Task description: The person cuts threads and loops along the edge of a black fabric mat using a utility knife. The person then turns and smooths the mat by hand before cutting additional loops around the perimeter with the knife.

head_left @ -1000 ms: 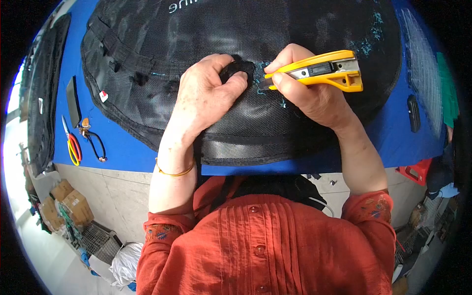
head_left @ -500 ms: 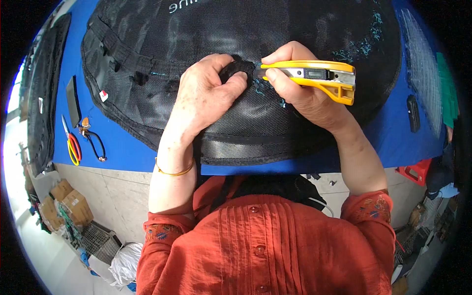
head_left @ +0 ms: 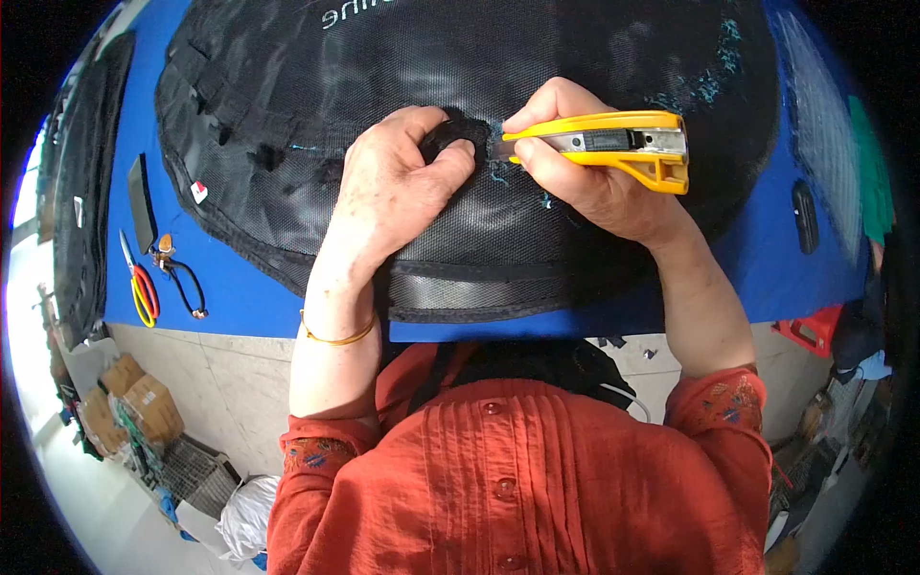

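"Where's the mesh point(head_left: 460, 220)?" "On the blue table point(head_left: 230, 287), under both hands; the left hand point(head_left: 398, 177) pinches a dark fold of it, the right hand point(head_left: 599, 177) is clamped round the yellow cutter point(head_left: 613, 144), tip at the fold."

"And the room?" "Scissors point(head_left: 141, 283) lie on the table's left; cartons point(head_left: 144, 402) sit on the pale floor point(head_left: 240, 374) below; a red stool point(head_left: 810, 331) stands right."

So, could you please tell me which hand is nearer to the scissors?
The left. The left hand is on the black mesh, to the right of the scissors; the right hand, holding the yellow cutter, is farther right, beyond the left one.
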`<action>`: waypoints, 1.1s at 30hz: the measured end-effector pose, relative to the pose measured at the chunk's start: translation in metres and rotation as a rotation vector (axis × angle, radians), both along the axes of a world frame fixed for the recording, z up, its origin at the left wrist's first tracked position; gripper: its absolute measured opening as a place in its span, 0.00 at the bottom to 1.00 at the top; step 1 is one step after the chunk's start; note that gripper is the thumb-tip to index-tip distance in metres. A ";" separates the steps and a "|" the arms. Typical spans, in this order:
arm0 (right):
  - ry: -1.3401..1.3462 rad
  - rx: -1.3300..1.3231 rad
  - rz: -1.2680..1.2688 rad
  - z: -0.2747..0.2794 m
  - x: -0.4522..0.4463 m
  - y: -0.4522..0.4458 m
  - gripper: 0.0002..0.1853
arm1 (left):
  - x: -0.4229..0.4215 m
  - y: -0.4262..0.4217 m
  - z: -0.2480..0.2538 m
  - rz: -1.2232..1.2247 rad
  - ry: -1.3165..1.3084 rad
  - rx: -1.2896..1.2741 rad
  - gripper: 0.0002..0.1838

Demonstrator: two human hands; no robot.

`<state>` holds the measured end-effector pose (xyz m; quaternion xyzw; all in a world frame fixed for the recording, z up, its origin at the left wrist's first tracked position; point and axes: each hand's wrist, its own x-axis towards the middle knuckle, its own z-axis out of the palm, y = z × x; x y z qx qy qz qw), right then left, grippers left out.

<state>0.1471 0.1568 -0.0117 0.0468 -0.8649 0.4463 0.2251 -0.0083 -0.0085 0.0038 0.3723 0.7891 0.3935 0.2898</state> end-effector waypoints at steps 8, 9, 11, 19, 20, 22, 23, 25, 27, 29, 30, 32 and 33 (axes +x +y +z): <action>0.278 0.273 0.065 -0.015 -0.003 0.008 0.06 | 0.002 0.000 0.003 0.048 -0.010 0.012 0.14; -0.174 -0.309 -0.017 0.006 0.008 0.000 0.10 | 0.002 0.001 0.003 0.045 -0.010 0.017 0.14; -0.190 -0.483 -0.139 0.008 0.010 0.000 0.12 | 0.002 0.001 0.004 0.053 -0.060 -0.023 0.13; 0.047 -0.473 -0.470 0.003 -0.003 0.008 0.18 | 0.005 -0.001 -0.005 0.097 0.031 0.094 0.14; 0.044 -0.452 -0.458 0.002 -0.005 0.006 0.18 | 0.006 -0.001 -0.005 0.130 0.065 0.122 0.15; 0.031 -0.365 -0.419 -0.005 -0.006 0.006 0.17 | 0.006 0.001 0.000 0.167 0.075 0.102 0.18; 0.060 -0.301 -0.414 -0.011 -0.007 0.008 0.17 | 0.008 0.002 0.002 0.200 0.077 0.077 0.20; 0.061 -0.302 -0.402 -0.010 -0.008 0.006 0.18 | 0.014 0.006 0.005 0.209 0.166 0.134 0.20; 0.056 -0.310 -0.429 -0.007 -0.007 0.004 0.18 | 0.021 0.006 0.005 0.217 0.446 0.212 0.18; 0.060 -0.335 -0.435 -0.002 -0.008 0.004 0.17 | 0.023 0.002 0.006 0.172 0.712 0.236 0.13; 0.066 -0.336 -0.435 -0.002 -0.008 0.004 0.17 | 0.021 0.000 0.004 0.171 0.718 0.238 0.13; 0.021 -0.355 -0.457 -0.002 -0.007 0.005 0.17 | 0.017 -0.002 -0.001 0.005 0.800 0.172 0.11; 0.025 -0.356 -0.457 -0.004 -0.008 0.005 0.17 | 0.017 -0.001 -0.001 0.008 0.754 0.166 0.12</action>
